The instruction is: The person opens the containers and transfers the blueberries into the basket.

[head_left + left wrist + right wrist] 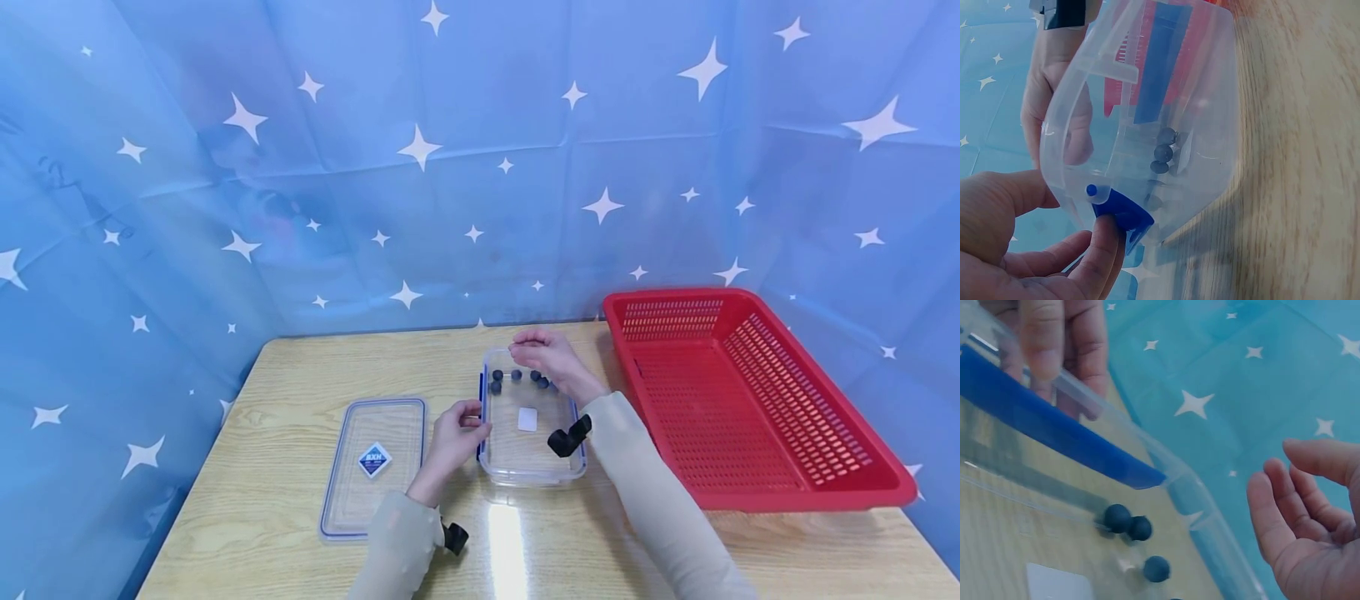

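Note:
A clear plastic food container (517, 477) with blue side latches stands on the table. In it lie several blueberries (1163, 153), toward the far end, and a small white square (527, 419) nearer the middle. My left hand (455, 433) grips the container's left wall. In the left wrist view its fingers (1105, 250) are against the blue latch (1124, 212); the right wrist view shows its thumb over the rim. Over the far right corner is my right hand (551, 360). Its fingers (1266, 512) are loosely bent, with nothing in them, beside the rim.
Left of the container lies its clear lid (345, 500) with a blue seal and a blue-and-white sticker (374, 459). A large red basket (757, 492) takes up the table's right side. Behind the wooden table (247, 500) hangs a blue starred cloth (480, 167).

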Available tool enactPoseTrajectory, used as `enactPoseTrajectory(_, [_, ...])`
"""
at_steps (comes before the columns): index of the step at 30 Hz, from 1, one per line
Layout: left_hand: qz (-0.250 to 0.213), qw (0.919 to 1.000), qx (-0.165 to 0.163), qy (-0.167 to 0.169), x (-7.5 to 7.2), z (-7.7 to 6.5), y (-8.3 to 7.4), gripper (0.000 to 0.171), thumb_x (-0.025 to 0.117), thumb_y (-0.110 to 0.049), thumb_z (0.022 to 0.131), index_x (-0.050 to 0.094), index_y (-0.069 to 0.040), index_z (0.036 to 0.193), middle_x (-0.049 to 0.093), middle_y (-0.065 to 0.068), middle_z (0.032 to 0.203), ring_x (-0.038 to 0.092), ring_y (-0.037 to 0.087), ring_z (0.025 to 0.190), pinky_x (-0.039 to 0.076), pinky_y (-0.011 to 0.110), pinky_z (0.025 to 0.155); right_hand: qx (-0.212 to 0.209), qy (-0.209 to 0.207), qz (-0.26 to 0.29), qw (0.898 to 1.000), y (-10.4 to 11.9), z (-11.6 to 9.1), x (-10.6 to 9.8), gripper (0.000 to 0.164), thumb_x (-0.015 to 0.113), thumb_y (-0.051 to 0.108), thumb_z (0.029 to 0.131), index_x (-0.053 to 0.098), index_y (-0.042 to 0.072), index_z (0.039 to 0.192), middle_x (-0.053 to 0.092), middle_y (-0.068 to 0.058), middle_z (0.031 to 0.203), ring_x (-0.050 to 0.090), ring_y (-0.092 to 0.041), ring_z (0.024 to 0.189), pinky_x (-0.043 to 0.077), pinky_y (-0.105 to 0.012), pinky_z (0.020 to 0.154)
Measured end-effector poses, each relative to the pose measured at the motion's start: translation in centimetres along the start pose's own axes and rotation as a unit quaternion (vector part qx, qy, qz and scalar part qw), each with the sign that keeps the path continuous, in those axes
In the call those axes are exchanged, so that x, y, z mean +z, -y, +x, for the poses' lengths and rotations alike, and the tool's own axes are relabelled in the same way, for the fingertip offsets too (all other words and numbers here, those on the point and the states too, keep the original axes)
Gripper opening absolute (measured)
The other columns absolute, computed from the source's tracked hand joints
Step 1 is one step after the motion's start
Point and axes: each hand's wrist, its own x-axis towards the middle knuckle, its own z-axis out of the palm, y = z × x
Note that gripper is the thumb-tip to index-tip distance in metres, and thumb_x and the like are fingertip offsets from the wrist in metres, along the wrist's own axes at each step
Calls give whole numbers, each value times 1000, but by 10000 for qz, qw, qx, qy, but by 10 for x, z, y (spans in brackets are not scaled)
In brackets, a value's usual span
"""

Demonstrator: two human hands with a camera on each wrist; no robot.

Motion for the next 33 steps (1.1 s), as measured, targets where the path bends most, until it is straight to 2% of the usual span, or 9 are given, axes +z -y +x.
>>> enactPoseTrajectory(3, [-9,10000,-12,5,0,1,0,37,66,0,81,56,9,115,63,19,100,61,26,91,53,27,73,59,-9,157,9999,-6,1,4,17,58,-5,88,56,-5,105,65,2,83,62,-8,79,52,-20,76])
enactPoseTrajectory(8, [-7,10000,62,-3,-1,0,-1,36,66,0,81,57,10,114,64,19,99,61,27,90,53,27,72,244,-70,80,9996,-12,2,11,24,60,-6,86,54,-9,109,65,3,82,62,-7,77,51,-20,74])
enactPoseTrajectory(13, [-23,9999,139,-24,-1,-1,-1,35,66,0,80,57,10,113,64,20,99,62,27,89,52,25,71,456,-64,-372,9982,-17,3,14,29,62,-3,85,55,-8,113,64,1,86,61,-10,79,50,-31,84])
enactPoseTrajectory(18, [-39,9998,190,-25,0,0,1,35,66,1,80,57,11,112,64,21,99,62,27,88,52,25,70,451,7,-480,9978,-25,6,17,28,61,-4,85,55,-10,111,64,-1,89,62,-10,82,47,-39,93])
enactPoseTrajectory(22, [-33,9998,188,-22,0,0,1,36,66,1,80,57,11,113,64,21,100,62,27,88,52,24,70,420,-19,-588,9974,-31,8,18,25,61,-6,83,55,-11,107,64,-3,88,62,-11,83,49,-36,91])
enactPoseTrajectory(29, [-48,9997,252,-1,-1,-1,1,36,66,0,81,56,12,114,63,23,102,62,30,90,52,24,70,559,-149,-1102,9922,-35,7,22,24,62,-4,84,58,-12,105,66,-11,94,58,-8,76,49,-23,74])
enactPoseTrajectory(33, [-24,9997,240,11,-1,0,1,36,66,0,81,56,12,114,63,23,103,62,30,90,53,27,71,646,-97,-1162,9911,-37,8,22,25,60,-3,85,56,-12,109,65,-18,103,58,-8,78,49,-22,74])
